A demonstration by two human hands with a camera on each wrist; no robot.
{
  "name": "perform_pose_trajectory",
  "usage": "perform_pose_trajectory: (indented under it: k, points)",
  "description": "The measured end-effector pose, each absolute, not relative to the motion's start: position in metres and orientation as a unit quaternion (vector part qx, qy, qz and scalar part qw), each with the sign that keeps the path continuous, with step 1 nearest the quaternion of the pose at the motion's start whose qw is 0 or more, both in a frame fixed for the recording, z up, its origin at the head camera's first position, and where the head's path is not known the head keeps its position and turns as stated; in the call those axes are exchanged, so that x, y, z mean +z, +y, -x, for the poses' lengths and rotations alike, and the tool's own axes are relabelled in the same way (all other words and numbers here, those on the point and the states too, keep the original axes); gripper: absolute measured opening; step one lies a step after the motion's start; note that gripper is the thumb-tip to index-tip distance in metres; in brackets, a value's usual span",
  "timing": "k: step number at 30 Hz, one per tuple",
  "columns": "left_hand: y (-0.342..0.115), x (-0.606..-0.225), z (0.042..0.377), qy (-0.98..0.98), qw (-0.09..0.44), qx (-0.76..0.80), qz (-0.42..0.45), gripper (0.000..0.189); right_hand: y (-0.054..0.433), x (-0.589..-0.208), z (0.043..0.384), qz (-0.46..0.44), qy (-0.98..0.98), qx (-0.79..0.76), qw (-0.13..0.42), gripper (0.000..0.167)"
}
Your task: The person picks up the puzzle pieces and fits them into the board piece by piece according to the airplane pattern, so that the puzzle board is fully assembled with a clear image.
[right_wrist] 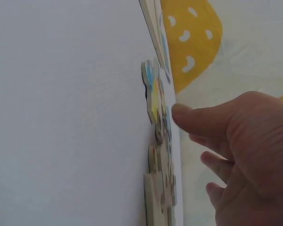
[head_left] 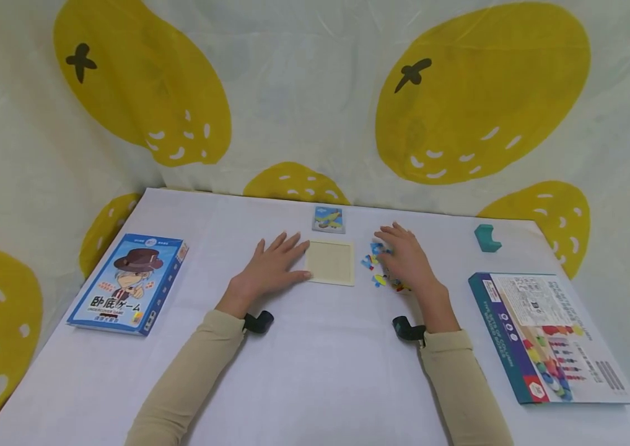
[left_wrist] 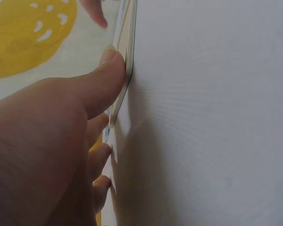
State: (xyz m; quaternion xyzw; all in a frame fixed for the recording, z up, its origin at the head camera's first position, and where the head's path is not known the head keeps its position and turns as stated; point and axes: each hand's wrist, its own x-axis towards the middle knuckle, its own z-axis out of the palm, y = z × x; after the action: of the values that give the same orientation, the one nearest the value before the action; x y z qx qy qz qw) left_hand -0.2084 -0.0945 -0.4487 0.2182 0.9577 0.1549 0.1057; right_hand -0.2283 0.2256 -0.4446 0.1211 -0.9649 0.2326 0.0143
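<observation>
A shallow wooden puzzle tray (head_left: 330,262) lies bare in the middle of the white table. My left hand (head_left: 274,267) rests at its left side, fingers spread, with thumb and index fingertip touching the frame's edge; the left wrist view shows the thumb (left_wrist: 106,77) against that edge. To the right of the tray lies a loose pile of jigsaw puzzle pieces (head_left: 378,280), partly covered by my right hand (head_left: 408,257). In the right wrist view the right hand (right_wrist: 245,141) hovers over the pieces (right_wrist: 153,101) with bent fingers, and nothing is seen between them.
Behind the tray lies a small square airplane picture (head_left: 328,220). A blue game box (head_left: 127,285) is on the left. On the right are a larger boxed set (head_left: 551,337) and a teal block (head_left: 486,238). A patterned curtain (head_left: 303,93) hangs behind the table.
</observation>
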Motion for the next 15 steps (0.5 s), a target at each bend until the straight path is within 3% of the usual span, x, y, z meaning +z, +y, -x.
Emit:
perform_pose_trajectory:
  k: [8,15]
  points:
    - [-0.0948,-0.4508,0.2098,0.952,0.105,0.162,-0.239,0.072,0.2209,-0.4484,0.2304,-0.090,-0.963,0.251,-0.023,0.038]
    - [-0.0930,-0.4500,0.2108,0.949,0.111,0.162,-0.247,0.072,0.2194,-0.4488,0.2335,-0.100,-0.965,0.242,-0.016,0.034]
